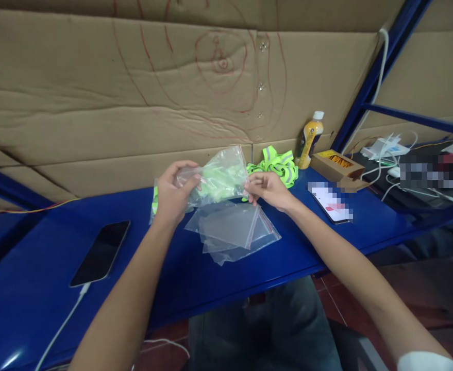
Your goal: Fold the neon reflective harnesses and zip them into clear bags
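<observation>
Both my hands hold a clear zip bag (219,178) with a neon green reflective band inside, lifted above the blue shelf (36,304). My left hand (174,193) grips the bag's left end. My right hand (267,188) pinches its right edge by the red zip line. Under the bag lies a small pile of empty clear zip bags (232,232). A heap of loose neon green reflective bands (276,165) sits just behind my right hand. Another green item in a bag (154,201) shows partly behind my left wrist.
A black phone (101,252) on a white cable lies at the left. A second phone (330,203), a yellow bottle (310,139), an open cardboard box (338,167) and chargers with cables (388,152) stand to the right. Cardboard sheets (133,93) form the back wall.
</observation>
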Demonstrator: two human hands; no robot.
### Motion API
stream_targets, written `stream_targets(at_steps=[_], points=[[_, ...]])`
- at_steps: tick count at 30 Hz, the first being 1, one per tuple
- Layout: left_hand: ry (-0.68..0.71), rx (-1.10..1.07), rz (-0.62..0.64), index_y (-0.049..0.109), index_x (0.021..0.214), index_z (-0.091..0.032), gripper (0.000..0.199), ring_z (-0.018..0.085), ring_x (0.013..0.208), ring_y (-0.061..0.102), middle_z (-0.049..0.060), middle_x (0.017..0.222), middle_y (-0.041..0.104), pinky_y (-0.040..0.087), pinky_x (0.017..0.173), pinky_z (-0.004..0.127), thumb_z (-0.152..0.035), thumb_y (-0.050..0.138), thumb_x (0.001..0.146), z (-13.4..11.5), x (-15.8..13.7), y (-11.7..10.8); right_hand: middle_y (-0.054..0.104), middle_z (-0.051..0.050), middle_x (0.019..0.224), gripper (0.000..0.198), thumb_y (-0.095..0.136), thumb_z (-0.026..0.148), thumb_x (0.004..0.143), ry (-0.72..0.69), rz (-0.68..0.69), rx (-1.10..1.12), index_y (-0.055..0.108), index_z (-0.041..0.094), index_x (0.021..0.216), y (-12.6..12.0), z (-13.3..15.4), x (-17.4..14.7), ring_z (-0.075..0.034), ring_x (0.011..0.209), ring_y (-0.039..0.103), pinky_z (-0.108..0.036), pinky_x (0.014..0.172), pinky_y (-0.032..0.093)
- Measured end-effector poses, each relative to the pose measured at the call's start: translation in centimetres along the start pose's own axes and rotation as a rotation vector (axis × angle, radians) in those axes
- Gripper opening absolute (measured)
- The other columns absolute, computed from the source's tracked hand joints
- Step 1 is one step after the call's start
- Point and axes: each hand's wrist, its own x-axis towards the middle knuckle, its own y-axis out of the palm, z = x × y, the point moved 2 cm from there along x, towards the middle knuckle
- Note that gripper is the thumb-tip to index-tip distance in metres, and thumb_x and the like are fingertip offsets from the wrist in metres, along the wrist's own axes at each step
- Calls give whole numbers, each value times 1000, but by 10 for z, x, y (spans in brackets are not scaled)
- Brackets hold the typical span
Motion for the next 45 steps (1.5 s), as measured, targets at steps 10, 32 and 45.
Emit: stream_targets(at_steps=[10,32,45], points=[[443,882,-112,71,122,-19,32,42,134,53,20,133,61,39,116,66,-43,62,103,-38,-27,14,78,-3,71,50,100,59,66,-176,-95,70,75,17,79,21,10,18,-17,64,76,-30,66,67],[56,352,373,40,51,-21,37,11,49,34,-3,50,40,25,50,29,-30,60,81,-56,-29,19,79,-9,105,28,70,33,84,-484,-265,-328,72,18,108,38,1,-3,-16,78,73,-25,62,58],[677,1025,277,63,145,-24,86,51,153,42,21,161,56,33,124,70,-72,87,77,-55,-45,36,73,-3,71,40,71,62,91,-308,-293,-116,65,24,85,34,-9,3,-21,63,69,-33,61,56]])
